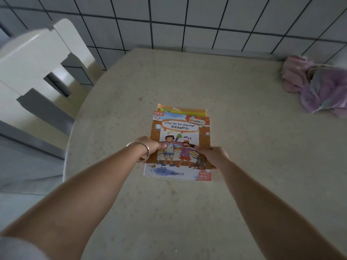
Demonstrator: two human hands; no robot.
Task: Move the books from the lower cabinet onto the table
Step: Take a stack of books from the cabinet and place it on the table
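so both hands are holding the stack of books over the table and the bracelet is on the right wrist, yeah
Not quite: the head view shows the bracelet on the left wrist, not the right. The rest holds: the left hand and right hand grip opposite sides of the stack of books over the table.

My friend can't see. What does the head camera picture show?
Two bare hands, left hand and right hand, hold a stack of picture books by its sides over a round beige table. A purple cloth bundle lies at the table's far right.
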